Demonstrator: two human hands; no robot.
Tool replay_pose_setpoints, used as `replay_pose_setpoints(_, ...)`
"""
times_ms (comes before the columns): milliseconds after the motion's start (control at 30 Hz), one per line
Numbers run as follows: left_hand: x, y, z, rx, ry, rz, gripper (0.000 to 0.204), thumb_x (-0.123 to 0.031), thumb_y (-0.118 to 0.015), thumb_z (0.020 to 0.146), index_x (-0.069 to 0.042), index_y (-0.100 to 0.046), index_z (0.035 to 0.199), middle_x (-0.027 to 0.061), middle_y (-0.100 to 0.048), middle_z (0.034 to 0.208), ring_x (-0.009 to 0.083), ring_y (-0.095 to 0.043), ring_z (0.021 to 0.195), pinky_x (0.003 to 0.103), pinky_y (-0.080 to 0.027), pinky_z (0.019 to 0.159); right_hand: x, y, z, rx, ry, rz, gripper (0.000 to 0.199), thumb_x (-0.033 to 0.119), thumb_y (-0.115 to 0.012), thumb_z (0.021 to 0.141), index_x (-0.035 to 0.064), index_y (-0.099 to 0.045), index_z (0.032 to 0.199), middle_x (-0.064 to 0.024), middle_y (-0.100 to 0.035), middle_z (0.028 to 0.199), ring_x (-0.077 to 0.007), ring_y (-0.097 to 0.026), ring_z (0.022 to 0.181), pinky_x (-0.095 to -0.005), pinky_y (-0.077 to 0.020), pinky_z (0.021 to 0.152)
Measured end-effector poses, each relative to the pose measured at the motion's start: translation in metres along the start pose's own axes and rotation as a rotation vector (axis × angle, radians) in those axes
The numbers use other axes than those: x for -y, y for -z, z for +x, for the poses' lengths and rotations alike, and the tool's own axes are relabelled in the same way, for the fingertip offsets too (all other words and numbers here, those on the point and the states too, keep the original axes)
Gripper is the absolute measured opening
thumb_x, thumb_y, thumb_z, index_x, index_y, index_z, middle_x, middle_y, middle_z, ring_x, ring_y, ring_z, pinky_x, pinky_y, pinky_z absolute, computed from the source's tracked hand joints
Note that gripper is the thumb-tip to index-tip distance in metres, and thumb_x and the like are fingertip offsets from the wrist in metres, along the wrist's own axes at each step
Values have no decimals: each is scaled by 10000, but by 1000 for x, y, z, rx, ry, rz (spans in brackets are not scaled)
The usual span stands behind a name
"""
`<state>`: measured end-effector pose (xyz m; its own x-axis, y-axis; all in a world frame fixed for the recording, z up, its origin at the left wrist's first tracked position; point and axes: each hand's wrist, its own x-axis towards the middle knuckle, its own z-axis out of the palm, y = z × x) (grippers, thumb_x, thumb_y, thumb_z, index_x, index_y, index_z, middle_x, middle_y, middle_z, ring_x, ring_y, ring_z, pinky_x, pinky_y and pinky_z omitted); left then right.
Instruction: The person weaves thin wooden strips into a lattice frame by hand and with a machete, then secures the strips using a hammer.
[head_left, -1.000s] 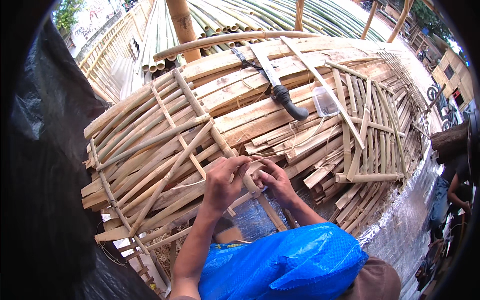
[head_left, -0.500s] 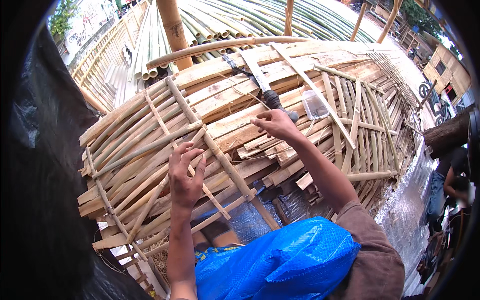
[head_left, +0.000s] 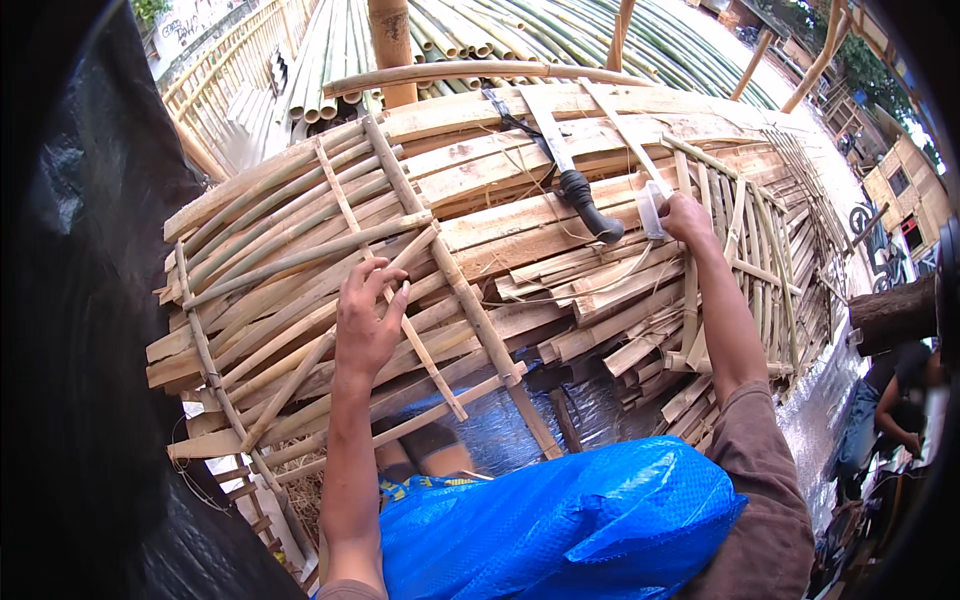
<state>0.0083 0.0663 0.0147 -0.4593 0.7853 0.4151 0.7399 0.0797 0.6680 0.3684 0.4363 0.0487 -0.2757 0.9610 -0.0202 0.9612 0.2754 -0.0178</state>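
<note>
My right hand [head_left: 686,218] has its fingers curled at the right edge of a clear plastic container [head_left: 651,210]; the fingertips are partly hidden. The container looks tilted, beside a long knife [head_left: 592,207] with a black-wrapped handle and a pale, broad blade, which lies on the split wood. A thin pale strip [head_left: 625,135] runs toward that hand from above. My left hand [head_left: 368,312] hovers over or rests lightly on the bamboo lattice frame [head_left: 400,188], fingers loosely bent and apart, with nothing in them.
A second bamboo lattice panel [head_left: 745,225] lies at the right. Thin wood slats [head_left: 610,290] are stacked below the knife. Long green bamboo poles [head_left: 560,40] lie behind an upright post [head_left: 392,45]. Blue woven plastic [head_left: 570,520] covers my front. Another person [head_left: 890,400] is at far right.
My right hand has moved right, from above the knife handle to the plastic container, and its fingers have closed there. My left hand keeps nearly the same pose. The view has shifted slightly.
</note>
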Motion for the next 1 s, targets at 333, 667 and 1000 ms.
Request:
replay_pose_setpoints(333, 6, 9, -1, 1, 7, -72, 159, -129, -677, 889, -79, -679, 1040, 124, -629, 1185, 330, -604, 1135, 421, -466, 993, 3, -9, 3, -14, 22, -76, 174, 140, -727, 743, 167, -795, 902, -114, -746, 971, -276, -713, 935, -379, -554, 877)
replay_pose_setpoints(667, 10, 17, 1, 2, 32, -106, 167, -84, -665, 888, -59, -664, 1054, 136, -646, 1146, 322, -631, 1099, 409, -489, 960, -5, -3, 4, 86, 102, 65, 236, 135, -750, 744, 162, -783, 976, -124, -745, 1008, -275, -707, 970, -372, -545, 902)
replay_pose_setpoints(1000, 25, 15, -4, 32, 94, -140, 174, -101, -670, 901, -82, -666, 1073, 96, -664, 1137, 293, -646, 1046, 384, -512, 893, 5, -8, 5, 57, 83, 46, 274, 79, -728, 753, 131, -753, 1021, -128, -739, 997, -273, -705, 950, -365, -547, 857)
